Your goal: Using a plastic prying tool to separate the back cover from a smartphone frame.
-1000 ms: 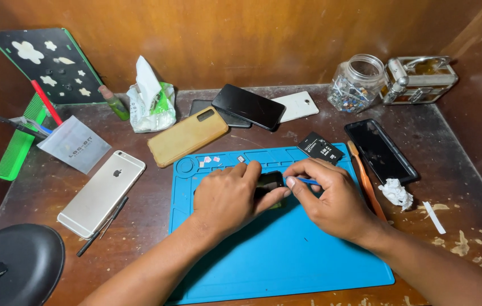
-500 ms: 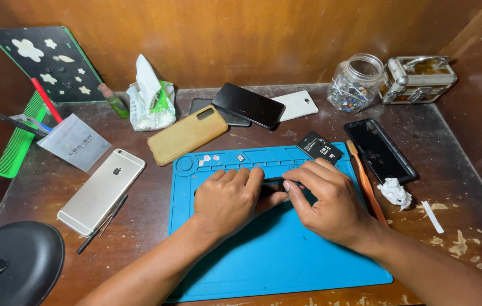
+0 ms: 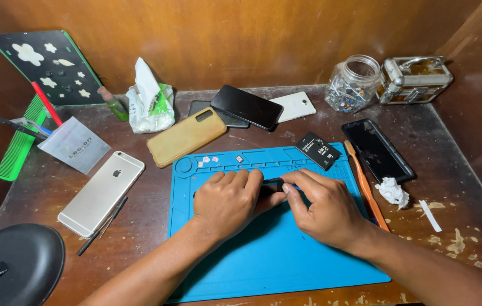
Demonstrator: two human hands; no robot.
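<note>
My left hand [image 3: 229, 201] and my right hand [image 3: 323, 207] meet over a small black device [image 3: 272, 185] on the blue work mat [image 3: 269, 255]. Both hands are closed around it, fingers curled over its top edge, so most of it is hidden. A black battery [image 3: 318, 150] lies on the mat's far right corner, just beyond my right hand. Tiny white parts [image 3: 207, 161] sit in the mat's top tray.
A silver phone [image 3: 101, 192] lies left of the mat, a tan-cased phone [image 3: 186, 136] behind it, and black and white phones [image 3: 246, 106] further back. A black phone [image 3: 377, 148], orange tool [image 3: 364, 184], glass jar [image 3: 354, 84] and metal case [image 3: 415, 78] stand right.
Both hands have closed tighter over the black device. A blue tool tip seen at my right fingers a second ago is now hidden.
</note>
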